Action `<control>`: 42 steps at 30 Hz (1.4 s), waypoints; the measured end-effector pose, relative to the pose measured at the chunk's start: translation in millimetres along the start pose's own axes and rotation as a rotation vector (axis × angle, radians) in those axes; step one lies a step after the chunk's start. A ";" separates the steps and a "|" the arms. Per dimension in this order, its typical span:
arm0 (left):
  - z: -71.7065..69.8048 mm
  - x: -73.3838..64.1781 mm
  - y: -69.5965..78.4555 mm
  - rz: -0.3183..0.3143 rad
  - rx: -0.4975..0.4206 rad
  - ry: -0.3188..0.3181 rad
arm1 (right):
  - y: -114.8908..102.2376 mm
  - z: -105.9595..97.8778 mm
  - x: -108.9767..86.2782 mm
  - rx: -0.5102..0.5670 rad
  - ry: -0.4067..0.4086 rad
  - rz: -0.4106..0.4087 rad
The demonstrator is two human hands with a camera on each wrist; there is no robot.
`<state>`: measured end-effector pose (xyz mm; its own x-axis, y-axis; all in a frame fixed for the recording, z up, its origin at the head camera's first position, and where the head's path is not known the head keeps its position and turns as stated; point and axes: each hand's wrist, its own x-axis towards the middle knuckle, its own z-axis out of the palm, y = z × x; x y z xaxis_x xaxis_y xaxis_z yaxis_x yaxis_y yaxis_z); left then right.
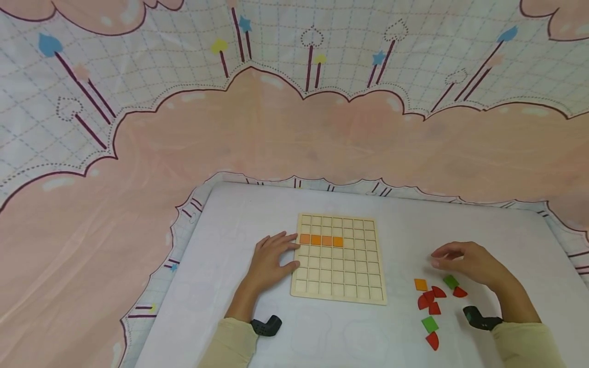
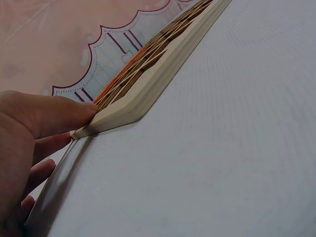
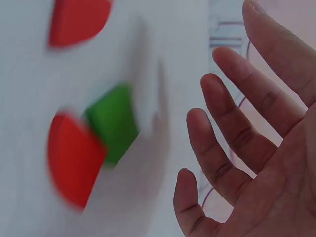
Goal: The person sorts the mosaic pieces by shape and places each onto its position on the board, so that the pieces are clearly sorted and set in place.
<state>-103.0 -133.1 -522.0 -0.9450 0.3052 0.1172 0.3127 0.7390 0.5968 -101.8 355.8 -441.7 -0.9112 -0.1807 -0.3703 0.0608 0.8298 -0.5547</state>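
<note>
A pale wooden grid board (image 1: 339,301) lies on the table, with several orange square tiles (image 1: 315,239) side by side in one of its upper rows, starting from the left edge. My left hand (image 1: 271,260) rests beside the board, thumb and fingertips touching its left edge; in the left wrist view the thumb (image 2: 64,113) lies against the rim. To the right, my right hand (image 1: 469,260) hovers just beyond a scatter of loose pieces, holding nothing. Its fingers (image 3: 242,133) are spread and slightly bent in the right wrist view, near a green tile (image 3: 113,123) and a red quarter-round piece (image 3: 74,160).
Right of the board lie one loose orange square (image 1: 421,284), a green square (image 1: 430,324), another green tile (image 1: 451,281) and several red rounded pieces (image 1: 432,340). A white cloth covers the table (image 1: 349,337); a patterned pink curtain (image 1: 322,138) hangs behind its far edge.
</note>
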 end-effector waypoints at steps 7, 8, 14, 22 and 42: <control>0.7 1.3 -0.1 0.002 -0.003 -0.003 | 26.9 1.4 -4.1 0.003 -0.030 0.053; 0.7 1.6 0.1 0.004 -0.006 -0.003 | 29.2 2.4 -4.3 0.010 -0.031 0.059; 0.3 2.1 1.0 0.005 0.002 -0.005 | 36.3 7.7 -2.9 0.036 -0.025 0.067; -0.5 1.9 -0.5 0.004 0.012 0.003 | 42.9 4.5 -1.7 0.049 -0.072 0.001; -1.1 0.1 0.8 0.001 0.011 0.001 | 38.7 5.2 -3.7 0.002 -0.042 -0.024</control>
<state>-102.9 -133.2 -520.6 -0.9450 0.3050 0.1183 0.3142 0.7456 0.5877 -94.0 385.8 -465.6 -0.8946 -0.2223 -0.3876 0.0403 0.8238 -0.5654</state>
